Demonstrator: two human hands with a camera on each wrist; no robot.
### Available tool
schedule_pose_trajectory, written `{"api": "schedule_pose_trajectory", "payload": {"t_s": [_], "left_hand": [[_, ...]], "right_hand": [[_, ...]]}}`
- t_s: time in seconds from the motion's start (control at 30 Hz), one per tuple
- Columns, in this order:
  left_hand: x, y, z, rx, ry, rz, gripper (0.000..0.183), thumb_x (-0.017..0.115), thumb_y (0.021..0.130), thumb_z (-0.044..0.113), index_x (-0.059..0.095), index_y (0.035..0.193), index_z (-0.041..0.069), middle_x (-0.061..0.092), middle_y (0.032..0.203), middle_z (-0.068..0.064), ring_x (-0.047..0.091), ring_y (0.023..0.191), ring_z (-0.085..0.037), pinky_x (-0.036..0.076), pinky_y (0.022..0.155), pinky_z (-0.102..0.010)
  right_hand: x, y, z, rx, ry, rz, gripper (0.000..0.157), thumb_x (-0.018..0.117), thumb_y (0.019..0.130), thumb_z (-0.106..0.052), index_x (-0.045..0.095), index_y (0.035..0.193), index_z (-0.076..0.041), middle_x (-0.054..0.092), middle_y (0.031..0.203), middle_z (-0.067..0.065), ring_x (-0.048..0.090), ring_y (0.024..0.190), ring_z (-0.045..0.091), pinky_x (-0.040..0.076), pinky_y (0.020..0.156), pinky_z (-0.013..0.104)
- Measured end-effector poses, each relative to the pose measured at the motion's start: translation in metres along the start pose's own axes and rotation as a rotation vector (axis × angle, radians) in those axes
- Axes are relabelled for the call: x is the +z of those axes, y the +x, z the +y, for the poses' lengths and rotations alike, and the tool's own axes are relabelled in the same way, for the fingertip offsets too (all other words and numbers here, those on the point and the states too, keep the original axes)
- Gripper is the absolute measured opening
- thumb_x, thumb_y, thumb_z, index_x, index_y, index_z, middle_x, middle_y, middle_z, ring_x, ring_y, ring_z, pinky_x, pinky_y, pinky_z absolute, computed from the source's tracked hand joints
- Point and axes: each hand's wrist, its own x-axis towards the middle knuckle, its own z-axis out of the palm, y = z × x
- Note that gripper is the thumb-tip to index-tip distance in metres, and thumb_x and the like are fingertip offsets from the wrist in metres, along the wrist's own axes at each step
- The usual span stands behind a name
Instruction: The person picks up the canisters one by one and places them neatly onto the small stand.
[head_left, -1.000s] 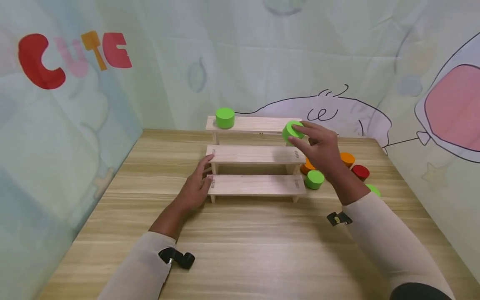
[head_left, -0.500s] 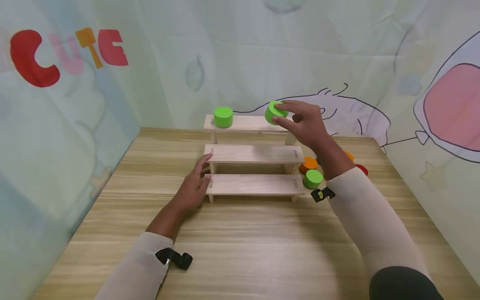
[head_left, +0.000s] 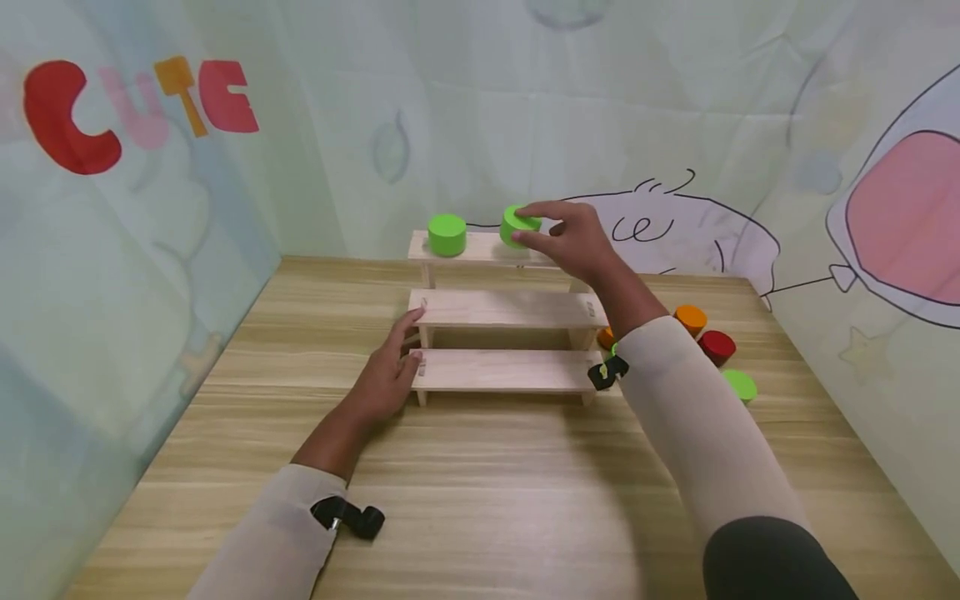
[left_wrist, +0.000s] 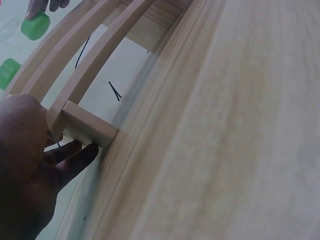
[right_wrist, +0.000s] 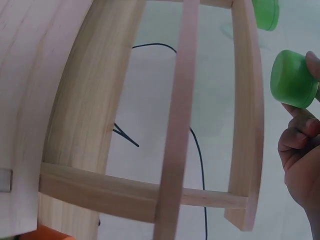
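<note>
A three-tier wooden step shelf (head_left: 504,308) stands on the table. My left hand (head_left: 384,373) holds its left end, the thumb by the lowest tier and the index finger at the middle one; in the left wrist view more fingers (left_wrist: 75,162) reach against the side support. My right hand (head_left: 577,237) pinches a green cylinder block (head_left: 519,227) between thumb and fingers. That block is close over the top tier, slightly tilted; the right wrist view shows a gap between the block (right_wrist: 292,80) and the tier. Another green cylinder block (head_left: 447,235) sits upright on the top tier's left end.
Right of the shelf, on the table, lie an orange block (head_left: 690,320), a red block (head_left: 717,347) and a green block (head_left: 740,386). Another orange block (head_left: 606,337) is partly hidden by my right arm. A printed cloth backdrop (head_left: 337,150) rises behind the table.
My right hand has carried the green block up from the top tier's right end and leftward, closer to the other green block. The left hand keeps its place on the shelf.
</note>
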Motion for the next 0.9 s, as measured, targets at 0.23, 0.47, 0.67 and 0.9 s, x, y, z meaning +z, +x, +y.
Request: {"api": "schedule_pose_trajectory", "payload": {"t_s": [0.23,0.47,0.67,0.9], "left_hand": [[0.0,0.0,-0.002,-0.008,-0.003,0.001,0.067,0.042,0.116,0.01,0.017,0.174,0.032,0.037,0.173,-0.027,0.044,0.158,-0.049,0.043,0.122,-0.071],[0.001,0.001,-0.005,-0.002,0.012,0.005,0.066,0.043,0.117,0.011,0.018,0.174,0.033,0.037,0.174,-0.026,0.045,0.158,-0.048,0.044,0.123,-0.07],[0.001,0.001,-0.007,0.013,0.026,0.008,0.067,0.043,0.116,0.01,0.018,0.174,0.033,0.038,0.174,-0.026,0.045,0.157,-0.049,0.045,0.121,-0.071],[0.001,0.0,-0.006,0.019,0.021,0.006,0.067,0.043,0.116,0.01,0.018,0.174,0.031,0.038,0.173,-0.027,0.044,0.157,-0.049,0.044,0.122,-0.071]], "right_hand": [[0.01,0.005,0.007,0.032,0.022,0.002,0.036,0.086,0.095,-0.026,0.082,0.128,-0.013,0.077,0.139,0.009,0.067,0.135,0.022,0.058,0.098,0.045],[0.015,0.003,0.011,0.015,0.008,0.014,0.037,0.087,0.095,-0.026,0.081,0.13,-0.013,0.077,0.14,0.009,0.068,0.134,0.023,0.058,0.099,0.048],[0.016,0.003,0.01,0.022,-0.02,-0.01,0.041,0.087,0.095,-0.029,0.08,0.133,-0.013,0.076,0.142,0.009,0.067,0.136,0.025,0.058,0.101,0.05],[0.017,0.004,0.008,0.057,-0.06,-0.039,0.051,0.086,0.096,-0.033,0.075,0.141,-0.013,0.071,0.15,0.009,0.062,0.144,0.026,0.06,0.103,0.05]]}}
